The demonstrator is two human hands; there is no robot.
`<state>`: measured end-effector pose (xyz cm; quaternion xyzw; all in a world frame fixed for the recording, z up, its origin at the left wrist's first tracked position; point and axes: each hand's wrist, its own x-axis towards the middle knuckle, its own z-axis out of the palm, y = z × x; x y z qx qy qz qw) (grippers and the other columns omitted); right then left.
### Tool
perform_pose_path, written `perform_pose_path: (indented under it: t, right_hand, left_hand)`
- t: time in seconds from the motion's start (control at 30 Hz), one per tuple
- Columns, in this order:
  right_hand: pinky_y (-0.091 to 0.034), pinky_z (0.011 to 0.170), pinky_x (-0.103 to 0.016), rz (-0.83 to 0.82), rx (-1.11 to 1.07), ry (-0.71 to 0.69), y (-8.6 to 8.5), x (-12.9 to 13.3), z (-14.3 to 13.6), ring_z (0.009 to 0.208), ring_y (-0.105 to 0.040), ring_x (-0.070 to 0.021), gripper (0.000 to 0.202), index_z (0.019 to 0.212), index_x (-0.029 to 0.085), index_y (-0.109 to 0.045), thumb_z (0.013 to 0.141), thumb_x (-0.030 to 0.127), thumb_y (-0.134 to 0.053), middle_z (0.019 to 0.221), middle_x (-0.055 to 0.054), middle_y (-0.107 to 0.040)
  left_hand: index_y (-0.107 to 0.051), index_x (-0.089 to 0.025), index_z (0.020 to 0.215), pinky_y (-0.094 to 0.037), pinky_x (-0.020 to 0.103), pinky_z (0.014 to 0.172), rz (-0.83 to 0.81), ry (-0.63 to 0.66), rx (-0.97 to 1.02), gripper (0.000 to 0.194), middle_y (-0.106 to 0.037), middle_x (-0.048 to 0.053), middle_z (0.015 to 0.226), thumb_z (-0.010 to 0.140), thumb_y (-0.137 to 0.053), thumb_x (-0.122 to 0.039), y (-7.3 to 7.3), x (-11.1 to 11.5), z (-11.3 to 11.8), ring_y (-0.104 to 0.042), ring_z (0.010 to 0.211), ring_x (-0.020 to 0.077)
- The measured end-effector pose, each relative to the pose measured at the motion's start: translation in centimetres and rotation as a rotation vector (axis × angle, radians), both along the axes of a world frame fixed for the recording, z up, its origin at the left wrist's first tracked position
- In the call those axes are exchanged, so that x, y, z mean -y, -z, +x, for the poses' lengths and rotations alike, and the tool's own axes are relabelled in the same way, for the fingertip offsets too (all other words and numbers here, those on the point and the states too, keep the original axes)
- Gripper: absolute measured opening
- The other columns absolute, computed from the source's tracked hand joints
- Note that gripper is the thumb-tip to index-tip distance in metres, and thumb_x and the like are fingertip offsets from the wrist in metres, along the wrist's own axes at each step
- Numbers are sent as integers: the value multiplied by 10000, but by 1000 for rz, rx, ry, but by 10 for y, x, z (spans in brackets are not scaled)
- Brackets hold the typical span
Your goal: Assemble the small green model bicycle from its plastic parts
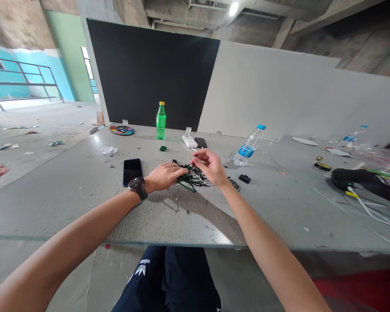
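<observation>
A small green frame (189, 187), which looks like part of a model bicycle, is on the table among loose black and silver parts (199, 177). My left hand (166, 175), with a dark watch (138, 187) on its wrist, is closed on the frame from the left. Above the parts, my right hand (211, 167) is closed in a pinch on a tiny dark piece, too small to name. A small spoked wheel (234, 185) lies partly hidden by my right wrist. Close to it sits a small black block (245, 178).
A phone (132, 171) lies left of my left hand. Beyond stand a green bottle (161, 121), a white power bank (189, 141) and a tilted clear water bottle (249, 146). A small green box (163, 148) is nearer. Tape (323, 166) and cables (365, 206) lie right.
</observation>
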<state>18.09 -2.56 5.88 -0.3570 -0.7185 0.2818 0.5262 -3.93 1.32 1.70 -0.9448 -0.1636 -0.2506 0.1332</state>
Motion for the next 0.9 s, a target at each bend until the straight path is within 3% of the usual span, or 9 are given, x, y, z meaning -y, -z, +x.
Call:
perform_pose_path:
  t: [0.13, 0.33, 0.7, 0.9]
  right_hand:
    - [-502, 616, -288, 46, 1, 77, 1, -2, 1, 661, -589, -150, 375, 972, 238, -613, 815, 546, -759, 720, 11, -569]
    - [-547, 774, -336, 35, 27, -30, -1, 3, 2, 858, -661, -181, 339, 1115, 233, -660, 948, 522, -599, 930, -60, -707]
    - [-532, 729, -363, 19, 20, 73, 0, 1, 1, 836, -687, -226, 370, 995, 231, -668, 818, 544, -752, 796, -59, -704]
    - [-548, 761, -373, -41, -35, -30, -1, -2, 4, 874, -690, -215, 318, 941, 222, -635, 834, 498, -753, 861, -58, -721]
  left_hand:
    - [-535, -177, 1257, -505, 369, 884, 7, -6, 2, 356, -689, 118, 1151, 907, -570, -124, -1, 1, 1, -644, 1030, 233]
    - [-533, -170, 1265, -513, 359, 865, 14, -16, 22, 334, -698, 117, 1108, 933, -568, -167, 0, 0, 0, -650, 997, 225]
    - [-538, -184, 1251, -517, 367, 893, -8, 19, 19, 405, -685, 115, 1160, 870, -532, -49, 1, 1, 1, -642, 1045, 220]
    - [-532, -185, 1251, -531, 374, 891, -9, 37, 37, 422, -681, 118, 1140, 863, -489, -25, 4, -4, -2, -642, 1031, 212]
